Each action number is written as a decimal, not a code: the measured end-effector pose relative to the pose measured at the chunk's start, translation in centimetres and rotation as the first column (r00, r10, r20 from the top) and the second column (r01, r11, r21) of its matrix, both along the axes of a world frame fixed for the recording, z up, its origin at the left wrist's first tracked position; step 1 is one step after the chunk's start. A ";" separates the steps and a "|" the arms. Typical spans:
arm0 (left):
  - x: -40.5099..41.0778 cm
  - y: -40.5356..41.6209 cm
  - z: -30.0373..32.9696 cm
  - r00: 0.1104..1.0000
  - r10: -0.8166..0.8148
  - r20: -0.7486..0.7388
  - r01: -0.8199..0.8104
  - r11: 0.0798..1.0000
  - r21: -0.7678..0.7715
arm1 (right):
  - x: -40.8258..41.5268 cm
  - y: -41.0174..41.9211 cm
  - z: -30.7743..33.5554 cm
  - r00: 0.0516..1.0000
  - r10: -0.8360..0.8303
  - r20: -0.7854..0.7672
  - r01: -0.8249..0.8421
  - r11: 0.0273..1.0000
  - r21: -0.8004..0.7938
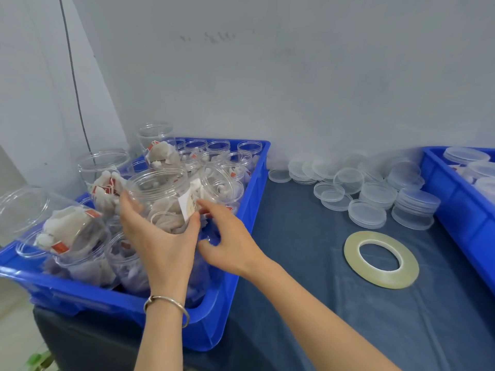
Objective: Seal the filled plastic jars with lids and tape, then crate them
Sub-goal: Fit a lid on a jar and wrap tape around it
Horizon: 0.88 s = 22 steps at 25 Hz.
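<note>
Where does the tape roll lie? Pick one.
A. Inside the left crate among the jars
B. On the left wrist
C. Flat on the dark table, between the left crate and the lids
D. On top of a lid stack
C: the tape roll lies flat on the table, right of the left crate and in front of the lids.

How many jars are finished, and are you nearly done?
Some look done: the crate on the right holds jars with lids on. In hand: the left hand grips one filled jar that has no lid, with the right hand beside it. Left to do: the crate on the left is packed with open jars, the loose lids wait, and the tape roll lies untouched. Not nearly done.
</note>
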State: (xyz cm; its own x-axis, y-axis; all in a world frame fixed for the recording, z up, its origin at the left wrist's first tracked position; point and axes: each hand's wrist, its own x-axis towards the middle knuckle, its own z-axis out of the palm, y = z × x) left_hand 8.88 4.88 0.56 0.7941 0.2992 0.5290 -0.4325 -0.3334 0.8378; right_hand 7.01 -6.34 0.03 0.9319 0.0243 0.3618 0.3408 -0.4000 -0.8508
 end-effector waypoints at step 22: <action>7.2 0.8 4.0 0.995 -0.098 0.016 0.097 0.995 0.023 | 1.8 -5.5 5.7 0.859 -0.507 0.068 0.497 0.859 0.123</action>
